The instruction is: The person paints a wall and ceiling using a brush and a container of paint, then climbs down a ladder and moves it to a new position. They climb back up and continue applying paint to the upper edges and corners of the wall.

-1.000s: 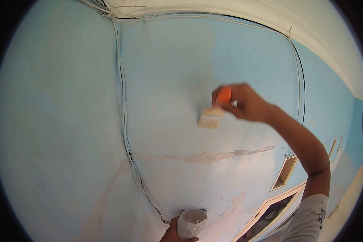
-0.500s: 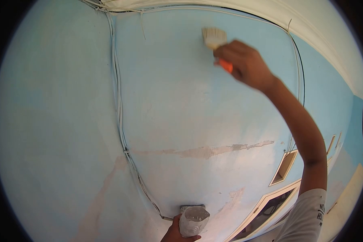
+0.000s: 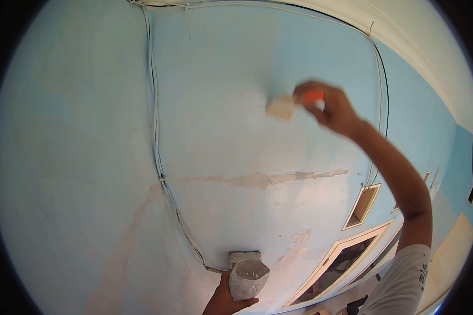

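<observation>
My right hand [image 3: 328,107] grips the orange handle of a wide paintbrush [image 3: 280,107], its pale bristles angled down and left against the upper part of the light blue wall [image 3: 210,115]. Motion blurs the fingers and the brush a little. Low in the view, my left hand [image 3: 231,296] is wrapped around a whitish plastic container [image 3: 248,283] with an open top and a greyish inside, smeared on its outer side. Just behind the container, on the wall, shows a grey-white box [image 3: 244,257] with a dark upper edge.
A bundle of cables [image 3: 155,115] runs down the wall at left; more cables [image 3: 386,94] hang at right. Bare, peeling plaster [image 3: 268,180] crosses the wall's middle. A small framed opening [image 3: 361,206] and a larger framed window [image 3: 341,262] are at lower right. The white ceiling [image 3: 420,42] curves above.
My right hand has brought the paintbrush down the wall, and the bristles have swung from pointing up to pointing down. My left hand still holds the container. The view has shifted slightly.
</observation>
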{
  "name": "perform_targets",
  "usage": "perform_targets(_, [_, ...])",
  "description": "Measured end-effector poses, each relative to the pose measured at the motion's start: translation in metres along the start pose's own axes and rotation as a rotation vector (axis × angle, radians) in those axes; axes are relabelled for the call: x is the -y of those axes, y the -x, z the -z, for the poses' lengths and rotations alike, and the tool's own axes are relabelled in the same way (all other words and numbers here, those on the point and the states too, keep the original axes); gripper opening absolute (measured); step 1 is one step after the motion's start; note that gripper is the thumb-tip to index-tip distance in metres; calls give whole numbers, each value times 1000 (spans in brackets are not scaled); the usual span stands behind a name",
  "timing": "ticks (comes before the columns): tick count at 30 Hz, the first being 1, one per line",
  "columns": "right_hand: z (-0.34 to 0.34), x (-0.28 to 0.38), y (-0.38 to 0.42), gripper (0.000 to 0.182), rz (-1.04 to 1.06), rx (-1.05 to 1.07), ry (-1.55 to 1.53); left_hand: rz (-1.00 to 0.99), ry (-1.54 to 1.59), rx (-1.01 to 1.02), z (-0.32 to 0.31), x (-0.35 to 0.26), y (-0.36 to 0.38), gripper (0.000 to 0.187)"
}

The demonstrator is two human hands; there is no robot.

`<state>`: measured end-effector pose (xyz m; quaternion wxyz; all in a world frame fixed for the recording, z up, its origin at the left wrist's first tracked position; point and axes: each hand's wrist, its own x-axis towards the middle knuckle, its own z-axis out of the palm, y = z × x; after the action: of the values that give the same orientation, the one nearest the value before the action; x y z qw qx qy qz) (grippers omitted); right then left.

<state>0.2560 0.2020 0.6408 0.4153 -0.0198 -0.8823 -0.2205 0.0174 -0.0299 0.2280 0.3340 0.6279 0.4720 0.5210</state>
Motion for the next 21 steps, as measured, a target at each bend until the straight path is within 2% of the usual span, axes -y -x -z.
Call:
perform_targets(3, [45,-35,-67,20,178,-254,338,-8,36,-24,-8,0,0,120])
perform_targets(6, [69,-59,-101,17,70,-452,495,4,41,-17,-14,3,5,121])
perform_targets(7, [64,-58,-99,17,70,-455,494,0,18,-1,-14,3,5,122])
perform_targets(9, [38,-49,-82,19,270,-403,382,12,22,8,-15,-3,6,122])
perform_targets(11, [-10,-30,-32,22,276,-191,443,24,32,19,-14,-3,8,123])
perform_targets(14, [-59,41,44,19,22,-21,3,-18,-23,28,-13,3,8,123])
perform_targets(17, [-86,67,89,20,64,265,-118,7,27,-1,-13,1,11,122])
perform_targets(20, [-43,47,42,22,-106,142,-207,-71,-7,4,-13,1,7,119])
perform_targets(21, [-28,17,17,22,82,48,-6,-63,-32,-7,-14,-4,6,117])
